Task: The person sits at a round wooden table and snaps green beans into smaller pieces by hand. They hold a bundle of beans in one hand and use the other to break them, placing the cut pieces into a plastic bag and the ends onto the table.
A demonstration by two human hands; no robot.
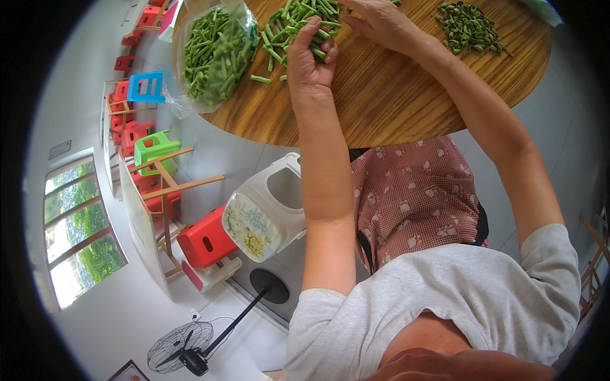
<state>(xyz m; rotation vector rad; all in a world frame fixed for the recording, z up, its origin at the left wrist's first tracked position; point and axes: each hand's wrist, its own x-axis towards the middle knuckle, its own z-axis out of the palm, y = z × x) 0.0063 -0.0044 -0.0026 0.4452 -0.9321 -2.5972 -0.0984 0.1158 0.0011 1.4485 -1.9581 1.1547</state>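
My left hand (312,59), palm up with fingers curled, holds several cut green bean pieces (320,46). Right beside it is my right hand (381,24), reaching toward the pile; its fingertips run to the top edge of the picture, so whether they grip anything is unclear. A loose heap of cut green beans (290,16) lies on the round wooden table (405,105), just beyond my left hand. To the left, a clear plastic bag (178,102) full of bean pieces (209,52) rests at the table's edge. Small trimmed bean ends (469,28) form a separate pile at the right.
Below the table's left side stand a white plastic stool (286,219) with a floral seat and a red stool (207,238). A black pedestal fan (183,347) is nearby. Green (155,150) and blue stools (147,87) line the left. Pale green plastic (543,10) lies at the table's far right.
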